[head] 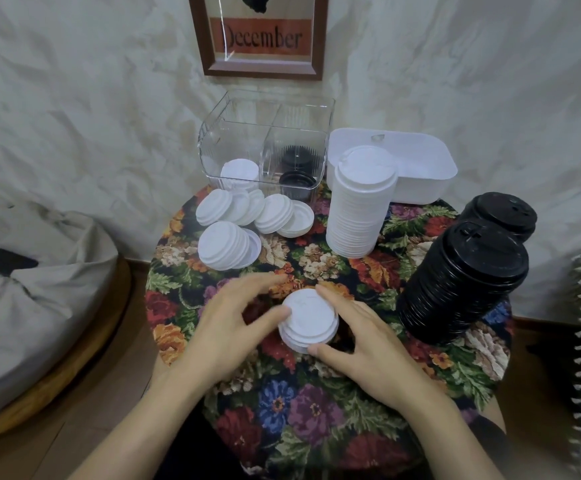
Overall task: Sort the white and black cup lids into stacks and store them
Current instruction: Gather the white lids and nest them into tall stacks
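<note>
Head view: short stack of white lids (308,318) in hand

I am pinching the short stack of white lids at the near middle of the bench (316,410) with my right hand (368,337); my left hand (233,323), fingers relaxed, is touching its edge.

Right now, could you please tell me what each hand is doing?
Left hand: open, fingers spread, thumb touching the small white lid stack.
Right hand: holding that stack, pinched between thumb and index finger.

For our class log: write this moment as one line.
hands: left hand touches, right hand grips | item: small white lid stack | pending: loose white lids
</note>
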Available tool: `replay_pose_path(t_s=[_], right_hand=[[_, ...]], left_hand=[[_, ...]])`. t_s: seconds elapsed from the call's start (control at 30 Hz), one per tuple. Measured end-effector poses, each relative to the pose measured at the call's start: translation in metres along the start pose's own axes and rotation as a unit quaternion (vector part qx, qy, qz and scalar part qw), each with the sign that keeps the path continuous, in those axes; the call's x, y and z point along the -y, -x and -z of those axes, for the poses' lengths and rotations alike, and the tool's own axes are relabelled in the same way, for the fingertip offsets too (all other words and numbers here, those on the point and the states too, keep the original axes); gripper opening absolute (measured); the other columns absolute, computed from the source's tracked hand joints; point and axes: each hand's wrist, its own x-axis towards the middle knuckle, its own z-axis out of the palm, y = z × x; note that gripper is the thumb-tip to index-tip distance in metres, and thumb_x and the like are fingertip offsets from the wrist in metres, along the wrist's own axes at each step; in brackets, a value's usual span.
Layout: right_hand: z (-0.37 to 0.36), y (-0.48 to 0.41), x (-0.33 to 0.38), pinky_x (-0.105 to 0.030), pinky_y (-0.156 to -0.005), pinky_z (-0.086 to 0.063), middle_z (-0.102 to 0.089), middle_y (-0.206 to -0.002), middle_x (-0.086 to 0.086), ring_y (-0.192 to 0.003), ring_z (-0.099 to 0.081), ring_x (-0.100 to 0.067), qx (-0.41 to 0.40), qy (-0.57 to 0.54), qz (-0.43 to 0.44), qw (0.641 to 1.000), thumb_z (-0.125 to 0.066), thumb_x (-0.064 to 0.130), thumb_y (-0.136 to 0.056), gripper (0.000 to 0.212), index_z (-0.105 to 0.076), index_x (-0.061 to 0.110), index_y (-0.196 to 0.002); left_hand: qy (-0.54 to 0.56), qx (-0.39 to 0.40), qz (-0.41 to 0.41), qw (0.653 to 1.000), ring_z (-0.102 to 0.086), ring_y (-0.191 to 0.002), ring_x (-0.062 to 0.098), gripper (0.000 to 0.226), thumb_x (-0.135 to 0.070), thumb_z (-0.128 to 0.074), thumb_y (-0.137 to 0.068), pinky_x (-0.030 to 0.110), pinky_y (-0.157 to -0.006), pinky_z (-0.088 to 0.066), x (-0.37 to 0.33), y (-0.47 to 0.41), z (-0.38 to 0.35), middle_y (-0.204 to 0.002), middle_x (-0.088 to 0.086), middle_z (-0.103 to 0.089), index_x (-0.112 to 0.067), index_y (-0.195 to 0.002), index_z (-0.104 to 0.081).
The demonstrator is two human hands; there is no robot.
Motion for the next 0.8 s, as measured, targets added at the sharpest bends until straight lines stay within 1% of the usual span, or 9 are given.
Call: replay_pose_path(t_s=[0.07,0.1,0.17,0.23,0.33,0.5,0.6,0.7,0.8], right_hand=[[-0.002,0.0,0.002,-0.025,-0.122,-0.022,-0.014,-0.15,0.049,-0.148,-0.015,0.012,-0.015,0.01,0.0,1.0,-0.066,0.055,-0.094,0.082,-0.017,0.052,-0.159],[-0.004,0.0,0.003,-0.024,-0.122,-0.022,-0.017,-0.154,0.043,-0.148,-0.015,0.011,-0.027,0.014,0.003,1.0,-0.066,0.054,-0.094,0.081,-0.017,0.051,-0.159],[-0.007,-0.001,0.005,-0.024,-0.121,-0.025,-0.023,-0.157,0.036,-0.148,-0.02,0.007,-0.054,0.021,0.014,0.998,-0.065,0.052,-0.095,0.075,-0.023,0.05,-0.157],[-0.009,-0.003,0.007,-0.023,-0.118,-0.029,-0.028,-0.153,0.037,-0.144,-0.025,0.006,-0.071,0.027,0.017,0.997,-0.065,0.051,-0.095,0.067,-0.032,0.048,-0.153],[-0.008,-0.006,0.007,-0.024,-0.117,-0.029,-0.029,-0.151,0.038,-0.143,-0.026,0.005,-0.072,0.031,0.017,0.997,-0.064,0.052,-0.096,0.062,-0.036,0.045,-0.151],[-0.012,-0.005,0.0,-0.025,-0.119,-0.027,-0.028,-0.16,0.031,-0.148,-0.021,0.004,-0.078,0.027,0.015,0.997,-0.06,0.057,-0.096,0.064,-0.033,0.048,-0.152],[-0.013,-0.004,0.0,-0.02,-0.115,-0.026,-0.029,-0.158,0.032,-0.143,-0.023,0.009,-0.083,0.03,0.015,0.996,-0.06,0.058,-0.095,0.063,-0.034,0.047,-0.152],[-0.014,-0.005,-0.001,-0.01,-0.109,-0.021,-0.028,-0.153,0.038,-0.137,-0.02,0.016,-0.084,0.036,0.014,0.996,-0.06,0.058,-0.096,0.063,-0.033,0.048,-0.152],[-0.015,-0.006,-0.001,-0.004,-0.105,-0.02,-0.025,-0.148,0.045,-0.136,-0.02,0.019,-0.087,0.035,0.011,0.996,-0.061,0.056,-0.096,0.063,-0.034,0.048,-0.152]], left_hand=[[-0.053,-0.114,-0.008,0.992,-0.057,-0.106,0.006,0.034,-0.057,-0.064,-0.091,0.022,-0.088,-0.041,0.007,-0.007,0.007,-0.11,-0.026,-0.062,-0.034,-0.116,-0.069],[-0.088,-0.166,-0.001,0.982,-0.056,-0.102,0.012,0.031,-0.051,-0.067,-0.092,0.024,-0.084,-0.038,0.012,-0.011,0.012,-0.106,-0.018,-0.061,-0.028,-0.112,-0.068],[-0.142,-0.225,0.046,0.963,-0.055,-0.106,0.022,0.034,-0.042,-0.074,-0.092,0.03,-0.087,-0.036,0.022,-0.019,0.019,-0.112,-0.004,-0.059,-0.019,-0.115,-0.065],[-0.151,-0.225,0.098,0.958,-0.053,-0.115,0.027,0.049,-0.04,-0.078,-0.088,0.036,-0.095,-0.039,0.03,-0.025,0.022,-0.126,0.005,-0.057,-0.016,-0.128,-0.06],[-0.115,-0.192,0.127,0.966,-0.051,-0.129,0.027,0.064,-0.048,-0.074,-0.09,0.042,-0.102,-0.041,0.037,-0.034,0.021,-0.14,0.005,-0.056,-0.019,-0.143,-0.05],[-0.132,-0.16,0.179,0.962,-0.055,-0.125,0.037,0.072,-0.065,-0.063,-0.089,0.052,-0.097,-0.047,0.043,-0.046,0.019,-0.136,0.004,-0.064,-0.029,-0.148,-0.043],[-0.084,-0.168,0.188,0.964,-0.057,-0.125,0.03,0.07,-0.058,-0.071,-0.088,0.043,-0.093,-0.044,0.037,-0.048,0.02,-0.136,0.0,-0.064,-0.028,-0.146,-0.047],[-0.008,-0.171,0.137,0.976,-0.056,-0.124,0.013,0.062,-0.048,-0.078,-0.087,0.033,-0.094,-0.041,0.02,-0.038,0.021,-0.133,-0.02,-0.057,-0.034,-0.141,-0.051],[-0.004,-0.127,0.087,0.988,-0.047,-0.126,-0.003,0.07,-0.057,-0.079,-0.083,0.025,-0.102,-0.038,0.008,-0.023,0.017,-0.136,-0.029,-0.05,-0.042,-0.143,-0.049]])
